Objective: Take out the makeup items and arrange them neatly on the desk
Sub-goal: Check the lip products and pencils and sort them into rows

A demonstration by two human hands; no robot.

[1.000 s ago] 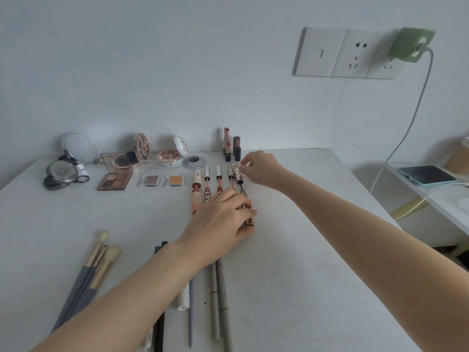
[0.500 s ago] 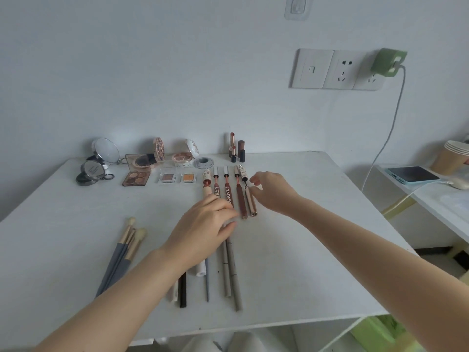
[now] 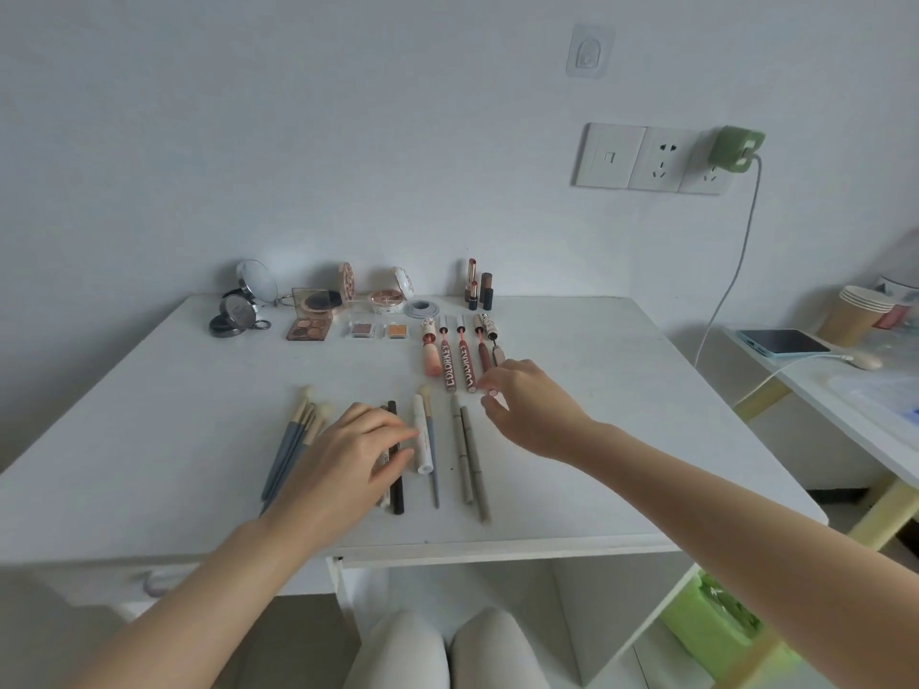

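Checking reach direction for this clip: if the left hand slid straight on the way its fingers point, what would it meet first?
The left hand points right and slightly away, fingertips over the dark pencil. Going on, it would likely meet the white tube first, then the grey-handled brush beside it. Its height above the desk is unclear.

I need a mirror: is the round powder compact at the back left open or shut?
Open: the round powder compact's lid stands raised.
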